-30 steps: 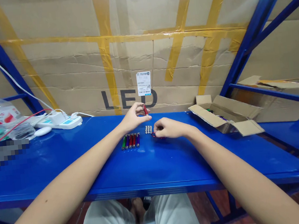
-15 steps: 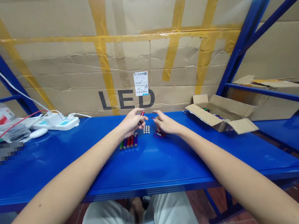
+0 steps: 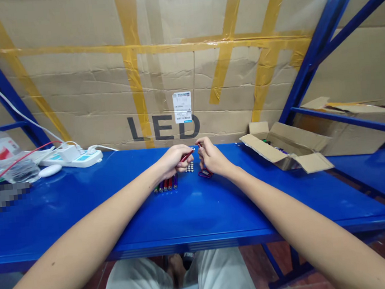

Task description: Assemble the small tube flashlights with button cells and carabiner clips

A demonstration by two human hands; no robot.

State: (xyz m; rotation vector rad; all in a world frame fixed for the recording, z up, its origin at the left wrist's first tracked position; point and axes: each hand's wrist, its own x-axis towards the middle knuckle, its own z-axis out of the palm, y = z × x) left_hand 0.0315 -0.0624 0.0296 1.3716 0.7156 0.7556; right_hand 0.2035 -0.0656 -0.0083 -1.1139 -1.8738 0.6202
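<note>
My left hand (image 3: 176, 159) is closed around a slim red metal tube (image 3: 187, 155), like a small keychain flashlight, with a bright metal loop at its tip. Just to the right, my right hand (image 3: 210, 156) pinches a small red clip (image 3: 199, 145), probably a carabiner, close to that loop; whether they touch I cannot tell. Below my right hand lie red and purple carabiners (image 3: 205, 173). Between the hands, small silver button cells (image 3: 190, 167) sit in rows, partly hidden by my left hand. Several green, purple and red tubes (image 3: 165, 185) lie side by side under my left wrist.
An opened cardboard box (image 3: 295, 146) with small coloured items stands at the right. To the left are a white power strip (image 3: 78, 159), a white oval object (image 3: 50, 171) and a plastic bottle (image 3: 1, 154). A large carton (image 3: 102, 94) walls the back of the blue table (image 3: 199, 216).
The red tube in my left hand has tilted from steep to pointing right, its loop now toward my right hand. My right hand has risen slightly and its fingers have closed more.
</note>
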